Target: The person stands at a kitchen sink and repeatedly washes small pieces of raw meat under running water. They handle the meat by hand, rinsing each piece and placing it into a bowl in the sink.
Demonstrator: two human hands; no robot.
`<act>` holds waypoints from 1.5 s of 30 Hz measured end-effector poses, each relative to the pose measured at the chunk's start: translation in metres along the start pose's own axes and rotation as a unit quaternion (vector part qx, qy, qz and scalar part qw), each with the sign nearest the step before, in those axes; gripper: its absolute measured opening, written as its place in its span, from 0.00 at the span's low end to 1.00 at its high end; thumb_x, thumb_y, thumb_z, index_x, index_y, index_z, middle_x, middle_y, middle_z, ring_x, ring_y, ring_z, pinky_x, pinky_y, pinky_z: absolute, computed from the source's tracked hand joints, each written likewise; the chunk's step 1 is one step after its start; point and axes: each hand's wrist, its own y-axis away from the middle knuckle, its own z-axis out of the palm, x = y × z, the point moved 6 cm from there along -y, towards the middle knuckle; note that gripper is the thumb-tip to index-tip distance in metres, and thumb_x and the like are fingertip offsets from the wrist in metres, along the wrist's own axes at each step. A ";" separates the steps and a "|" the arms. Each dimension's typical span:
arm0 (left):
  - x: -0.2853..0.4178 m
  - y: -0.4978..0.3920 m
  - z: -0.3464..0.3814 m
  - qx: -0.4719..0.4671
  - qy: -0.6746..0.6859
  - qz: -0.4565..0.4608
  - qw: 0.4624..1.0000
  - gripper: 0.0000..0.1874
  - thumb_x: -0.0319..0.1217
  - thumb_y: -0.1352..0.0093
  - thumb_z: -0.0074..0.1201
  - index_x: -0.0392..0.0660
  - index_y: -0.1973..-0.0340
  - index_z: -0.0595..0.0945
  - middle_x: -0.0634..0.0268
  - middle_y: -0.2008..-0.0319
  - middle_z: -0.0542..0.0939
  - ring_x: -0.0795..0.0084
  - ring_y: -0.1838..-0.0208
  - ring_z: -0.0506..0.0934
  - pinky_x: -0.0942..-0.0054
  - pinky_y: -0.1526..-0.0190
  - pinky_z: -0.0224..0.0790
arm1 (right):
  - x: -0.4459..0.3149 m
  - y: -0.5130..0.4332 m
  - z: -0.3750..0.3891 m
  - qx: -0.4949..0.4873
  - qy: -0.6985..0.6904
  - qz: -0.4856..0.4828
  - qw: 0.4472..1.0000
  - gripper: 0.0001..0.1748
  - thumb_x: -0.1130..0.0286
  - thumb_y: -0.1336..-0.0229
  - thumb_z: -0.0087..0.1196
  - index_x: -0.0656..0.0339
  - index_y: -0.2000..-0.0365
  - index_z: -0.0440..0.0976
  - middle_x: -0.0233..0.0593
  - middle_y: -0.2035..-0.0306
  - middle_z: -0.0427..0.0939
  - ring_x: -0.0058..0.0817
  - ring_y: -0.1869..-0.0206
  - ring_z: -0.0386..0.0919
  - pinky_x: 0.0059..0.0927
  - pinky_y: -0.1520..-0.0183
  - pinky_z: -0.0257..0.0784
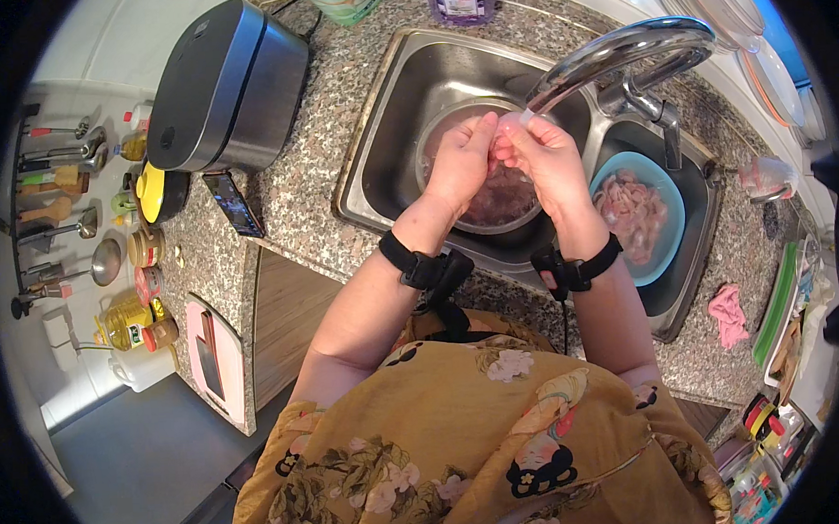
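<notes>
My left hand point(463, 158) and my right hand point(549, 153) meet over the large left sink bowl point(392, 100). Between their fingertips is a pale pink piece of raw meat point(507, 125), partly hidden by the fingers. It sits right at the outlet of the chrome faucet point(596, 48), where water seems to run. Below, a round metal basin point(425, 132) holds cloudy reddish water and more raw meat point(497, 202). To the right of my hands, a light blue plastic bowl point(676, 215) with pieces of pink raw meat point(631, 213) stands in the smaller sink bowl point(696, 252).
A grey rice cooker point(209, 89) and a propped smartphone point(233, 205) stand left of the sink. A knife point(208, 359) lies on a pink cutting board point(230, 355) at the counter's corner. Pink cloth point(728, 315) lies to the right. Plates point(770, 83) stand at the upper right.
</notes>
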 end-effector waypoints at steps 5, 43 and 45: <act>-0.001 -0.003 -0.009 -0.042 0.023 0.014 0.999 0.17 0.38 0.25 0.44 0.44 0.75 0.74 0.70 0.81 0.74 0.81 0.81 0.67 0.83 0.77 0.57 | 0.008 -0.002 -0.013 0.063 -0.059 0.019 0.996 0.14 0.63 0.33 0.48 0.63 0.64 0.77 0.30 0.74 0.76 0.16 0.74 0.71 0.19 0.69 0.67; 0.004 0.018 0.002 -0.197 -0.049 -0.064 0.977 0.10 0.29 0.26 0.43 0.38 0.56 0.77 0.67 0.69 0.79 0.78 0.67 0.77 0.79 0.63 0.71 | -0.005 0.006 -0.009 -0.036 0.039 0.036 0.998 0.11 0.68 0.38 0.54 0.65 0.60 0.78 0.26 0.74 0.76 0.12 0.77 0.65 0.15 0.75 0.60; 0.006 0.020 0.005 -0.192 -0.031 -0.069 0.978 0.11 0.30 0.26 0.44 0.38 0.55 0.77 0.67 0.67 0.79 0.78 0.66 0.77 0.79 0.63 0.70 | -0.008 0.007 -0.011 -0.017 0.060 0.027 0.998 0.11 0.68 0.38 0.55 0.65 0.61 0.79 0.26 0.75 0.77 0.11 0.78 0.65 0.15 0.76 0.60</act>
